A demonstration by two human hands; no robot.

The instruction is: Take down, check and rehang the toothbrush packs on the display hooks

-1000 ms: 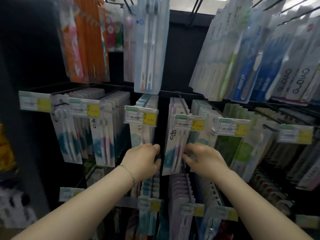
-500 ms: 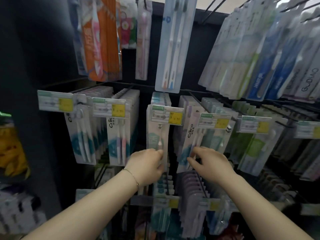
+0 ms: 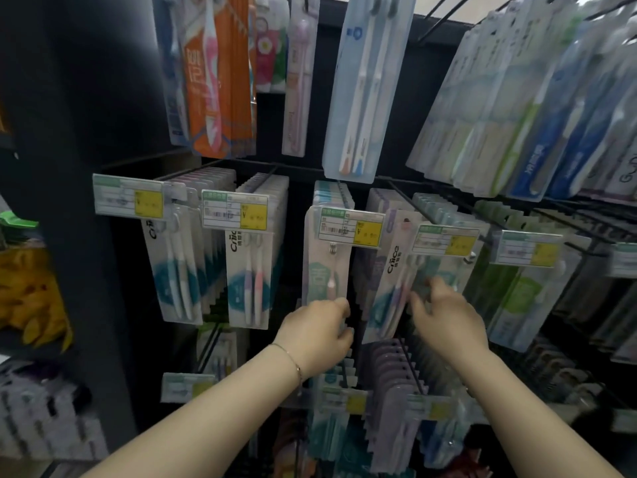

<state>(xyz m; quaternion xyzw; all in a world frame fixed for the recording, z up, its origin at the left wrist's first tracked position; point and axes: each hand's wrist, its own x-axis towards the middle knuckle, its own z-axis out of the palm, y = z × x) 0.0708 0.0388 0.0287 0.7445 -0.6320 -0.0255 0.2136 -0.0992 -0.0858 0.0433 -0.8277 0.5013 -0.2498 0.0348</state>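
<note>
Toothbrush packs hang in rows on black display hooks. My left hand (image 3: 320,334) grips the bottom edge of a pale green pack (image 3: 322,270) with a single brush, hanging under a yellow price tag (image 3: 351,229). My right hand (image 3: 448,319) reaches with spread fingers to the lower part of the packs just right of it, between a tilted Cnice two-brush pack (image 3: 389,281) and a teal pack (image 3: 431,270) behind it. The fingers are blurred; whether they pinch a pack is unclear.
More Cnice packs (image 3: 250,270) hang at the left, green packs (image 3: 524,298) at the right. Long packs (image 3: 365,84) and orange ones (image 3: 213,74) hang above. A lower row of purple packs (image 3: 393,370) sits beneath my hands. A dark pillar (image 3: 69,167) stands left.
The view has shifted so the rack sits lower and further right. My left hand keeps hold of the green pack's bottom; my right hand has moved right, off the Cnice pack's lower edge.
</note>
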